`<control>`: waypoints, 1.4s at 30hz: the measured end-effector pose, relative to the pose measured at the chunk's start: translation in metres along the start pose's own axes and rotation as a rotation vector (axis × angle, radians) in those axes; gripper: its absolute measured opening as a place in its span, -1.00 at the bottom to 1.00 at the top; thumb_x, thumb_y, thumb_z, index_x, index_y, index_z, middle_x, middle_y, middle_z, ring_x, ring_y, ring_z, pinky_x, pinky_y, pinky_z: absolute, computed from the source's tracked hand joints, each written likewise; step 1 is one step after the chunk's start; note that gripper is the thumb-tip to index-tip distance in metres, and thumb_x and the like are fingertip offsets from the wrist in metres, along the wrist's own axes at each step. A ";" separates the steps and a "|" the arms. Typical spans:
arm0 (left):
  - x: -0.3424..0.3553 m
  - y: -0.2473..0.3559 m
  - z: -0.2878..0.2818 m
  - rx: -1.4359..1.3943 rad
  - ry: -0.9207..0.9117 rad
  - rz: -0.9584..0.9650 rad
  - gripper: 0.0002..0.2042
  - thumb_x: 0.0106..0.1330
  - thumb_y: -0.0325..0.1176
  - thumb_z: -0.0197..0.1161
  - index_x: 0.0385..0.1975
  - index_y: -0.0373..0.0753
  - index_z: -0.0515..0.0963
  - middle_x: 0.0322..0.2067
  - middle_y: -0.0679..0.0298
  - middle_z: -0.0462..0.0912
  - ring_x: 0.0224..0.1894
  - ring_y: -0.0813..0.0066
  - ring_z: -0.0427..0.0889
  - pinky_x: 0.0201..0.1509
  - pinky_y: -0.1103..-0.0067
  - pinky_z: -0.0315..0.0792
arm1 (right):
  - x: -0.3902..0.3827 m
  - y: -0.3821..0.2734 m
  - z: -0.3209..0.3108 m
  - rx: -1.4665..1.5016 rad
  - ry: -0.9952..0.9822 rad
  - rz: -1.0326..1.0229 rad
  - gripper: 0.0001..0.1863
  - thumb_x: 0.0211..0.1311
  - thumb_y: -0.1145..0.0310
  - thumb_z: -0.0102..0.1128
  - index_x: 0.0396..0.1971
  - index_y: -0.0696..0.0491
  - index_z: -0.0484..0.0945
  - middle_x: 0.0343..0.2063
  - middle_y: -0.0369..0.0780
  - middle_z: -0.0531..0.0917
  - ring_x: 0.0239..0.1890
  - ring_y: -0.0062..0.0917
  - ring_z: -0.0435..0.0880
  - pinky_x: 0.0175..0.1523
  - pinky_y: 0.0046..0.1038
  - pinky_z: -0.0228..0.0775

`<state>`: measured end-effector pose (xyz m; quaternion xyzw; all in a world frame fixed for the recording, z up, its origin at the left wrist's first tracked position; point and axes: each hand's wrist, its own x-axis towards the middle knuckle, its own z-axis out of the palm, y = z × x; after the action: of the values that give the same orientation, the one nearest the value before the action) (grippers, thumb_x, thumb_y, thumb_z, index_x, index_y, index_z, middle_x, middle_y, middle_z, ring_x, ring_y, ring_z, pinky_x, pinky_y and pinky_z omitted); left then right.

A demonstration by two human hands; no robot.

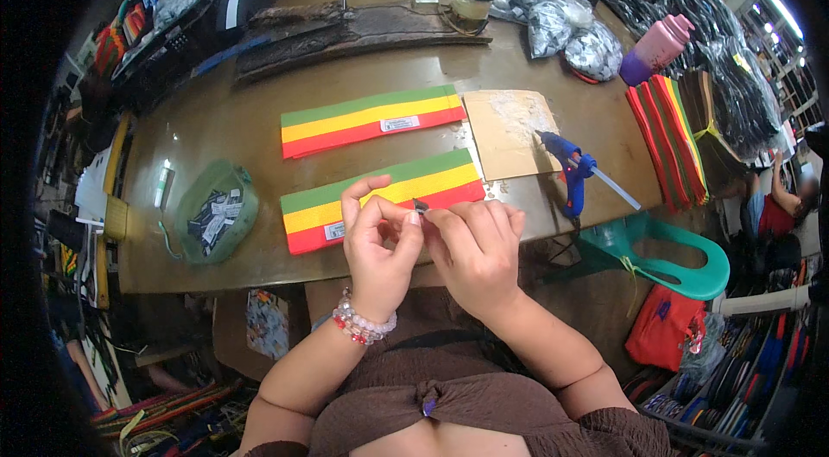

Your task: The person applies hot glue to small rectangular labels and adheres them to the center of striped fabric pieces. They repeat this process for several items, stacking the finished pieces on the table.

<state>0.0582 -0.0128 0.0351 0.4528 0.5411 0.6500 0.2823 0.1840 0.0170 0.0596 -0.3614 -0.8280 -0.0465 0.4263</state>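
Note:
My left hand [378,241], with a beaded bracelet at the wrist, pinches a small dark piece [420,205] between thumb and finger. My right hand [477,251] closes on the same piece from the other side; its fingertips are partly hidden. Both hands hover over the nearer striped band [389,188] of green, yellow and red, which has a small white label at its lower left. A second striped band [371,122] lies beyond it, a white label [400,123] on its red stripe. At the left stands a green translucent tub [245,213] holding many small labels.
A blue glue gun [570,168] with a clear stick rests beside a glue-smeared cardboard piece [509,159]. Stacked striped bands [665,142], a pink-purple bottle [658,49] and plastic bags [553,21] occupy the right side. A green stool [710,271] is by the table's edge. A person sits far right.

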 end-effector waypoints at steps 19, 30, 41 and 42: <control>0.064 -0.022 -0.043 0.624 -0.801 0.336 -0.83 0.16 -0.48 0.28 -0.25 -0.34 0.62 -0.26 0.11 0.66 -0.24 0.18 0.66 -0.11 0.47 0.57 | -0.064 0.040 0.026 1.734 0.078 1.241 -0.85 0.34 0.39 0.17 -0.17 0.10 0.52 -0.27 -0.28 0.63 -0.17 -0.54 0.63 -0.06 -0.49 0.49; 0.042 0.012 -0.019 0.185 -0.658 -0.345 -0.74 0.29 -0.51 0.24 -0.05 -0.44 0.58 -0.15 0.17 0.68 -0.19 0.60 0.65 -0.15 0.66 0.58 | -0.052 0.014 0.048 1.808 0.149 1.209 -0.83 0.36 0.38 0.15 -0.14 0.13 0.54 -0.19 -0.27 0.64 -0.15 -0.59 0.61 0.00 -0.50 0.48; 0.040 0.010 -0.016 0.214 -0.628 -0.276 -0.78 0.28 -0.49 0.26 -0.12 -0.45 0.60 -0.21 0.17 0.69 -0.21 0.62 0.65 -0.17 0.66 0.58 | -0.042 0.009 0.045 1.722 0.153 1.203 -0.84 0.37 0.34 0.15 -0.17 0.09 0.55 -0.24 -0.30 0.64 -0.21 -0.64 0.58 0.01 -0.51 0.39; 0.039 0.008 -0.016 0.238 -0.624 -0.260 -0.79 0.28 -0.48 0.26 -0.16 -0.46 0.60 -0.23 0.18 0.69 -0.22 0.62 0.66 -0.19 0.66 0.57 | -0.041 0.008 0.046 1.723 0.158 1.201 -0.85 0.36 0.34 0.15 -0.18 0.09 0.55 -0.25 -0.30 0.64 -0.21 -0.64 0.58 0.00 -0.52 0.40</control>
<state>0.0279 0.0115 0.0536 0.5867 0.5538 0.3714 0.4595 0.1743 0.0176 -0.0019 -0.2830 -0.2357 0.7532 0.5449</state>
